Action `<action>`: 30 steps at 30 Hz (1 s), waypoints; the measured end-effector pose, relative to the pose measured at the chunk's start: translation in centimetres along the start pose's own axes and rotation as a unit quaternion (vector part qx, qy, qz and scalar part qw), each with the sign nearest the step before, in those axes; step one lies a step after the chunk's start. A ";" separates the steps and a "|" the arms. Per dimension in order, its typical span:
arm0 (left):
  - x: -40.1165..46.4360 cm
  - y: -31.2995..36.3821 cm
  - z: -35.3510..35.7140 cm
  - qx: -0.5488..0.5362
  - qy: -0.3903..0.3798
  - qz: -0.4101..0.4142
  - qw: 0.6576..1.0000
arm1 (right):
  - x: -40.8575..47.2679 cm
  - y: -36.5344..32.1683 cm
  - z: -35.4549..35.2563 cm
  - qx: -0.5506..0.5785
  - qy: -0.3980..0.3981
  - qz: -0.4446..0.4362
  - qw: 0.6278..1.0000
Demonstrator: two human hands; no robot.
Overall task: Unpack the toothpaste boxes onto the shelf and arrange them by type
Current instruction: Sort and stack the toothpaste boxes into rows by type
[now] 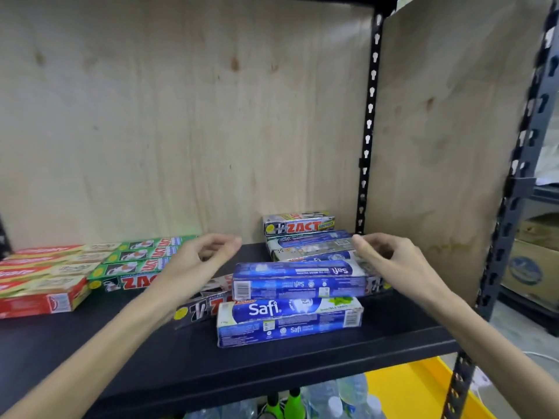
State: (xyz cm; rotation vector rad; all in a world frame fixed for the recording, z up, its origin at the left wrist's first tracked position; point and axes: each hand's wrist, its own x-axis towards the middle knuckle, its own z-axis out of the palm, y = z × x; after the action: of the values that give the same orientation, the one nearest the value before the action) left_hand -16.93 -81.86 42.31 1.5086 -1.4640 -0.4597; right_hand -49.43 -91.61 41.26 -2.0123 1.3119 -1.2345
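Here, sorting step: left hand (pixel 201 255) and right hand (pixel 390 258), fingers loosely curled, empty, flank the upper blue Safi carton (pixel 299 279); next, grip its ends.

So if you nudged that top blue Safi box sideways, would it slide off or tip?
Probably slide: the top Safi box lies flat on another Safi box, and both look glossy. Tipping seems unlikely, as it is long and low. Its creased edges suggest thin card, likely denting under a firm squeeze.
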 end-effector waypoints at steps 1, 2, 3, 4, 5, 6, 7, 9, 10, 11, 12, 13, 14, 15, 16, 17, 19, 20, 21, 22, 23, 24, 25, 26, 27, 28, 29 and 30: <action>1.3 0.0 0.0 -0.021 -0.002 -0.003 1.000 | 1.3 0.2 0.2 -0.001 -0.001 0.001 1.000; 2.6 0.0 0.1 -0.034 -0.003 -0.010 0.999 | 2.5 0.3 0.4 -0.002 -0.005 0.001 1.000; 4.2 -0.2 0.3 -0.035 0.001 -0.018 0.999 | 4.0 0.5 0.7 -0.008 -0.012 -0.002 1.000; 5.8 -0.6 0.6 -0.035 0.006 -0.028 0.999 | 5.4 0.8 1.1 -0.019 -0.017 -0.009 1.000; 7.5 -1.0 1.2 -0.030 0.012 -0.036 0.999 | 7.1 1.4 1.6 -0.032 -0.022 -0.018 0.999; 9.2 -1.6 1.8 -0.022 0.012 -0.048 0.999 | 8.6 1.8 2.2 -0.045 -0.030 -0.028 0.998; 10.8 -2.1 2.6 -0.013 0.006 -0.056 0.998 | 10.3 2.3 2.8 -0.059 -0.044 -0.035 0.997; 13.6 -2.7 4.3 0.003 0.001 -0.066 0.998 | 13.4 3.1 4.0 -0.089 -0.074 -0.030 0.993; 14.9 -2.8 5.2 0.012 -0.001 -0.067 0.998 | 14.8 3.4 4.5 -0.101 -0.086 -0.019 0.991; 15.9 -3.0 6.0 0.016 -0.005 -0.067 0.998 | 15.9 3.7 5.1 -0.111 -0.095 -0.001 0.989; 16.7 -2.9 6.7 0.016 -0.009 -0.069 0.997 | 16.9 4.0 5.6 -0.116 -0.102 0.013 0.988; 17.3 -2.9 7.3 0.011 -0.010 -0.072 0.997 | 17.5 4.3 6.1 -0.117 -0.111 0.029 0.986; 17.7 -3.0 7.7 0.010 -0.003 -0.077 0.997 | 17.9 4.6 6.5 -0.116 -0.121 0.039 0.985; 18.1 -3.2 7.9 0.010 0.009 -0.082 0.997 | 18.3 4.9 6.9 -0.111 -0.124 0.044 0.985; 18.3 -3.2 8.1 0.008 0.018 -0.086 0.996 | 18.4 5.1 7.1 -0.100 -0.123 0.045 0.986; 18.3 -3.1 8.2 -0.004 0.024 -0.088 0.996 | 18.3 5.2 7.2 -0.080 -0.117 0.047 0.989; 18.1 -2.5 8.3 -0.035 0.036 -0.094 0.994 | 18.2 5.1 7.1 -0.035 -0.076 0.043 0.996; 17.8 -2.2 8.3 -0.046 0.044 -0.092 0.994 | 18.0 5.0 6.9 -0.022 -0.049 0.038 0.998; 17.4 -1.9 8.3 -0.058 0.052 -0.086 0.993 | 17.5 4.9 6.5 -0.011 -0.024 0.031 0.999; 16.9 -1.7 8.3 -0.067 0.052 -0.081 0.993 | 17.0 4.8 6.1 -0.006 -0.005 0.013 1.000; 16.3 -1.6 8.3 -0.073 0.051 -0.076 0.993 | 16.4 4.9 5.6 -0.003 0.002 -0.001 1.000; 15.7 -1.6 8.2 -0.071 0.047 -0.074 0.994 | 15.5 4.8 5.0 -0.002 -0.002 -0.006 1.000; 15.1 -1.6 8.1 -0.069 0.040 -0.073 0.994 | 14.4 4.6 4.4 0.000 -0.014 -0.004 1.000; 14.6 -1.7 7.9 -0.067 0.030 -0.074 0.995 | 13.2 4.6 3.7 -0.005 -0.026 -0.003 1.000; 14.0 -1.9 7.7 -0.071 0.019 -0.075 0.994 | 12.2 4.8 3.3 -0.009 -0.029 -0.004 1.000; 13.4 -1.8 7.5 -0.077 0.009 -0.075 0.994 | 11.2 5.0 2.7 -0.017 -0.028 -0.009 0.999; 13.1 -1.7 7.3 -0.084 0.001 -0.076 0.994 | 10.5 5.1 2.4 -0.024 -0.024 -0.009 0.999; 12.9 -1.9 7.1 -0.085 -0.008 -0.076 0.993 | 10.1 5.4 2.4 -0.032 -0.021 -0.008 0.999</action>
State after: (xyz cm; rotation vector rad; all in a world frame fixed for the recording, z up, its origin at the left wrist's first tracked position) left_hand -18.79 -96.59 41.78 1.4885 -1.2924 -0.6725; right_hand -48.50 -103.27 40.47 -2.0850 1.3341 -1.1651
